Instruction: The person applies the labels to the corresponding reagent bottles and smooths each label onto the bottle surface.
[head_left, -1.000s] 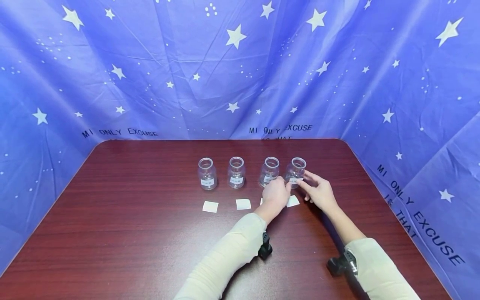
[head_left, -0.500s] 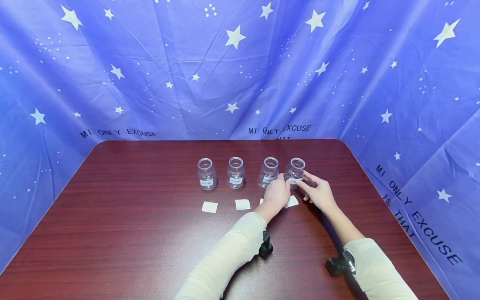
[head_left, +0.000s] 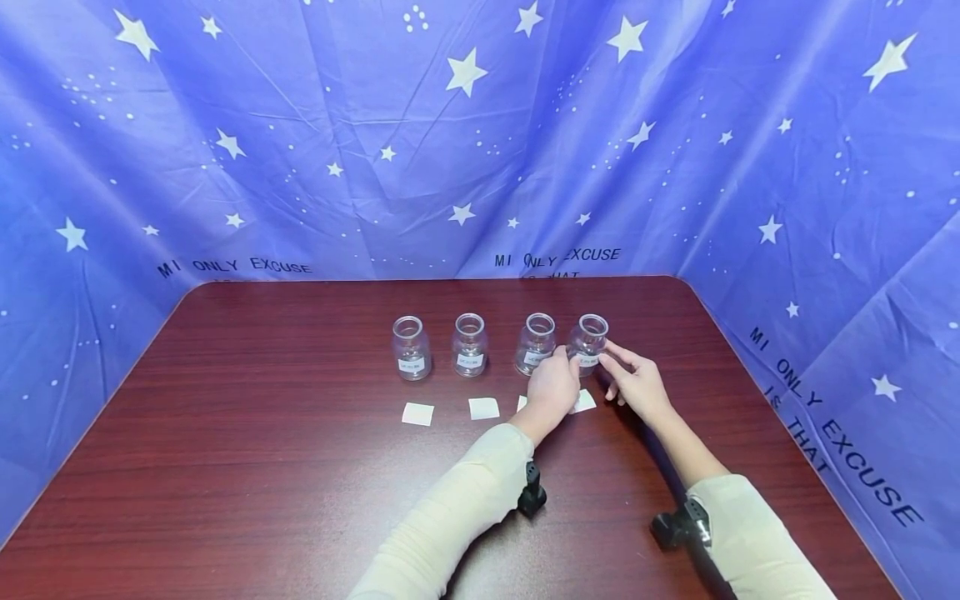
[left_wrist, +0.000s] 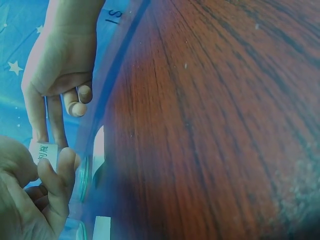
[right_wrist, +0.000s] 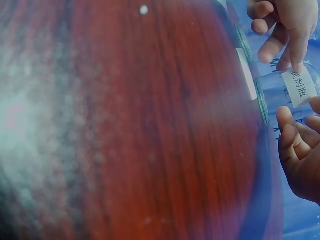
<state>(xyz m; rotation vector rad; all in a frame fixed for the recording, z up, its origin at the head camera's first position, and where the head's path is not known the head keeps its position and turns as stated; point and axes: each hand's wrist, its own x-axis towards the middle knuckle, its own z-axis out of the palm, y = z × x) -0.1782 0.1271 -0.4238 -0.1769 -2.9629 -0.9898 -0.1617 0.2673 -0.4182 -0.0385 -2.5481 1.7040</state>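
A clear glass jar (head_left: 590, 337) stands upright at the right end of a row of jars, with a white label (right_wrist: 299, 87) bearing printed characters on its front. My left hand (head_left: 553, 383) is at the jar's left side, its thumb against the label's left edge. From the right, my right hand (head_left: 639, 385) holds the same jar, thumb at the label's right edge and a finger along the side. The remaining fingers of both hands are partly curled. Just left of it, another labelled jar (head_left: 538, 333) is partly covered by my left hand.
Two more labelled jars, one on the far left (head_left: 411, 342) and one beside it (head_left: 470, 337), stand on the dark red wooden table (head_left: 285, 467). White paper pieces (head_left: 417, 414) lie in front of the jars, some partly behind my left hand. A blue starry curtain (head_left: 420, 125) surrounds the table.
The fingertips of my left hand have risen slightly along the jar. My right thumb has shifted to the label's right edge, so more of the label shows. The jars stay in place.
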